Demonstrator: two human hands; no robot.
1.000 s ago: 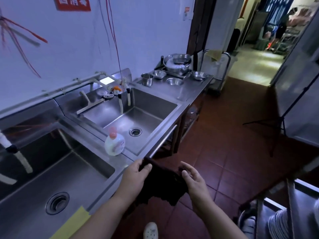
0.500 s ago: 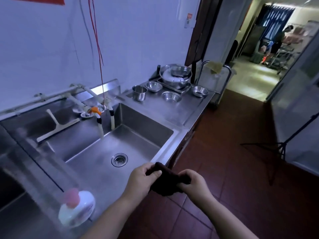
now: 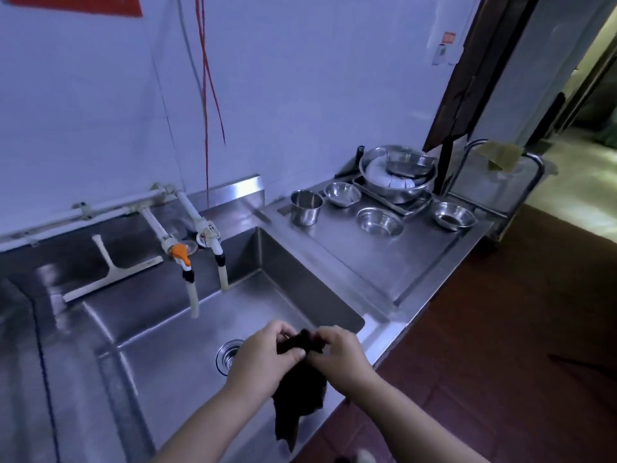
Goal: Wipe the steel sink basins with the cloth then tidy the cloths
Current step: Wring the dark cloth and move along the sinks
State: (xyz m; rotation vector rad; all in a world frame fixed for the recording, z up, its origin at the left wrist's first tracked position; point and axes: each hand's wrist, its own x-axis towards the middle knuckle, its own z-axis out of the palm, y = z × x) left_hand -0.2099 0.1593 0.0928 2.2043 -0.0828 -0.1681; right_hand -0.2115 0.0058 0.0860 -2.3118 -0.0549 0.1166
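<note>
I have both hands, left hand (image 3: 263, 354) and right hand (image 3: 340, 355), gripping the dark cloth (image 3: 300, 389) over the basin (image 3: 173, 362); next, I judge, bunch it and press down to wipe.

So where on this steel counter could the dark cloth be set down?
The near counter strip, between the sink basin wall and the small bowl, is bare. Further back, the cup, small bowls and big bowl on the tray crowd it. Both hands, left and right, hold the cloth over the basin.
</note>
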